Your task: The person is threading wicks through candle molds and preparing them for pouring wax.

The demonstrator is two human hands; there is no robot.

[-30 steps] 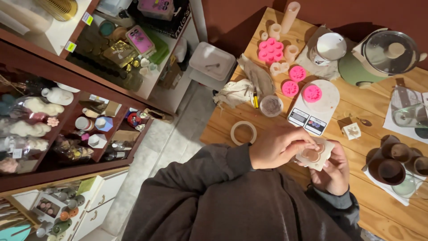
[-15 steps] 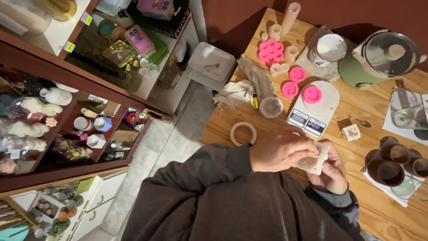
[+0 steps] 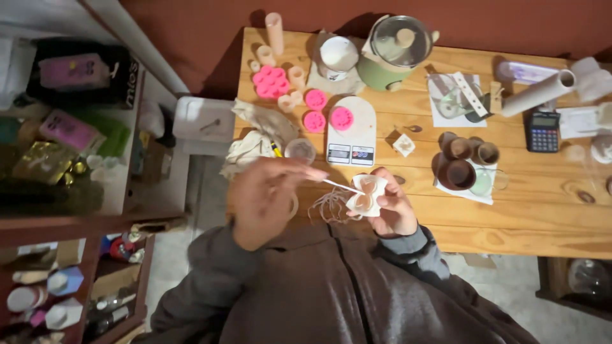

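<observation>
While cupped over the near table edge, mould: small white mould (image 3: 365, 195), flower-shaped cavity, bent.
Right hand (image 3: 394, 207): fingers wrapped around the mould.
Wick: thin white strand (image 3: 338, 186) running taut from mould to left hand; loose tangle (image 3: 326, 205) below it.
Left hand (image 3: 268, 194): blurred, fingertips pinching the strand.
Beyond: white kitchen scale (image 3: 352, 137) bearing a pink mould (image 3: 341, 117); brown pots (image 3: 464, 162) on wooden table (image 3: 548, 191).
</observation>
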